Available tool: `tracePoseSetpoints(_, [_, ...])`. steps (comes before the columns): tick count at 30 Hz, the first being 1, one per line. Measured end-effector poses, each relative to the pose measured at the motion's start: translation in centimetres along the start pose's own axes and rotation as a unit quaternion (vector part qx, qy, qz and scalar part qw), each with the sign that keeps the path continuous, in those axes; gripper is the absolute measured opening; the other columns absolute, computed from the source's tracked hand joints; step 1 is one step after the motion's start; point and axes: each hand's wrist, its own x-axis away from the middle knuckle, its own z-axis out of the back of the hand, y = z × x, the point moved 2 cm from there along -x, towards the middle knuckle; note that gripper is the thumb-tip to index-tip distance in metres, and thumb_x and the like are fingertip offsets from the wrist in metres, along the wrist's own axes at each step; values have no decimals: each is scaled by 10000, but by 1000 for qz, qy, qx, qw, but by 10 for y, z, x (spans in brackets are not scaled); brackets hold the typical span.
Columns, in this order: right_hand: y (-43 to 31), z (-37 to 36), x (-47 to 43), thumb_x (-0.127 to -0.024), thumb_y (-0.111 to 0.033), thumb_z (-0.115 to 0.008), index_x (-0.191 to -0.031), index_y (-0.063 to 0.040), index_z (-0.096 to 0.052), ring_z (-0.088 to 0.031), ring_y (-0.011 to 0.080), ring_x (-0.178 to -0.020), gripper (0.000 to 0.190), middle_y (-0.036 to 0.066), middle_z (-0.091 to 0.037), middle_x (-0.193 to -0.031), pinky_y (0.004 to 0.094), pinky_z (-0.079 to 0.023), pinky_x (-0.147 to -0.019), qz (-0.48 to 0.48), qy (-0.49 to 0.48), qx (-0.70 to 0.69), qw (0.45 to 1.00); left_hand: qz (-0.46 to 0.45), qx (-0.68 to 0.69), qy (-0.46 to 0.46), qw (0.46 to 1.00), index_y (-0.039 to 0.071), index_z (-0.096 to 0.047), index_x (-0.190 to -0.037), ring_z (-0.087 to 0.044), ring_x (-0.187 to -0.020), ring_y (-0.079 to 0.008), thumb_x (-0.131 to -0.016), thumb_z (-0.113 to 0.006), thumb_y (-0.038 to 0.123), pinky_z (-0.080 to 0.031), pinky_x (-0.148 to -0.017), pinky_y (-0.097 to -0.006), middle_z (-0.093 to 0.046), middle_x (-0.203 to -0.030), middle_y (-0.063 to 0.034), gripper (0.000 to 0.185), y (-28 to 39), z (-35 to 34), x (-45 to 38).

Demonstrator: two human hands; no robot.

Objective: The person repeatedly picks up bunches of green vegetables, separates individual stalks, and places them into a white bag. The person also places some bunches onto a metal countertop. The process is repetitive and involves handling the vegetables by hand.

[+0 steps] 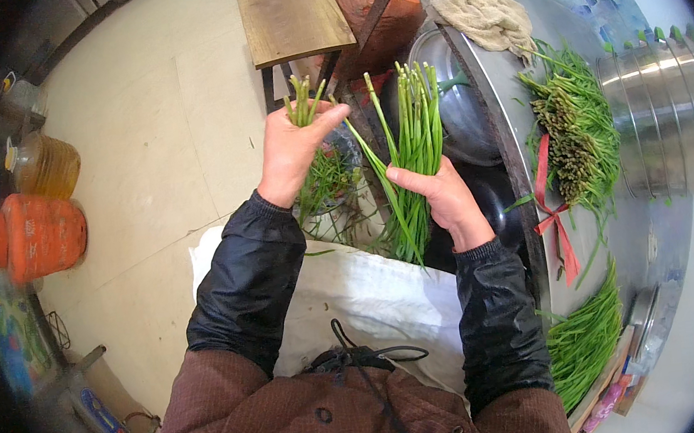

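Note:
My right hand (442,198) is closed around a bundle of green Chinese chives (417,134), its pale stem ends pointing up and its leaves hanging over the white apron (353,278) on my lap. In my left hand (284,150) is a small bunch of chive stems (305,104), with the cut ends sticking out above the fingers. My left thumb and fingertips are at the end of one stem that slants out from the bundle. Below my left hand, a bin (349,144) holds green leaf scraps (324,178). My left palm is hidden.
At right, a metal table (509,107) bears a chive heap (571,138) with brownish ends, a red ribbon (552,215), more chives (584,337), a cloth (474,4) and a steel pot (663,117). A wooden stool (296,15) stands ahead; an orange gas cylinder (42,236) is left.

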Motion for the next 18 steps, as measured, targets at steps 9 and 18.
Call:
tracePoseSetpoints(9, [-6, -15, -1, -888, -203, -771, -1133, -13, -706, -642, 103, -813, 318, 76, -746, -1010, 280, -533, -742, 1, -57, -26, 998, 52, 123, -26, 991, 25, -683, -872, -460, -546, -58, -891, -751, 139, -363, -499, -234, -578, -667, 31, 134, -13, -10, 4])
tracePoseSetpoints(18, [10, -32, -8, -892, -136, -761, -1150, -24, -693, -676, 126, -843, 290, 66, -740, -1003, 274, -527, -751, -23, 2, -142, 990, 106, 171, -13, 980, 28, -651, -905, -507, -515, -82, -940, -710, 152, -404, -444, -241, -549, -634, 14, 142, -12, -45, 31])
